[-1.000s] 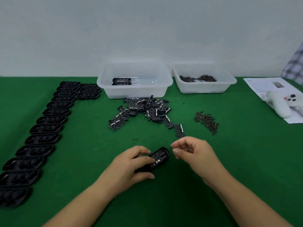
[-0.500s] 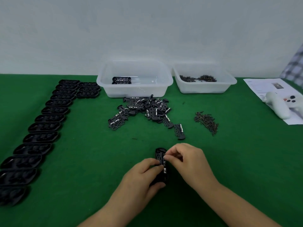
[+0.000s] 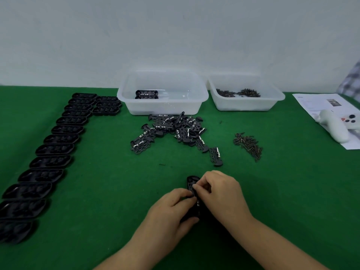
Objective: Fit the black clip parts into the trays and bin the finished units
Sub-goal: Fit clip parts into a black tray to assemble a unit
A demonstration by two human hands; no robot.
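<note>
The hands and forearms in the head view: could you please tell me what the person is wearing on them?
Nothing at all, as far as the frame shows. The left hand and the right hand are bare: no gloves, and no rings that can be made out. Both forearms are uncovered down to the bottom edge of the picture, with no sleeve, watch or wristband in view.

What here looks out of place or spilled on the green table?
A small dark piece lies alone on the cloth, apart from the pile of clip parts. Another stray bit lies alone near the bins. The small screws sit loose in a scattered heap, not in the right bin. Nothing looks damaged.
</note>
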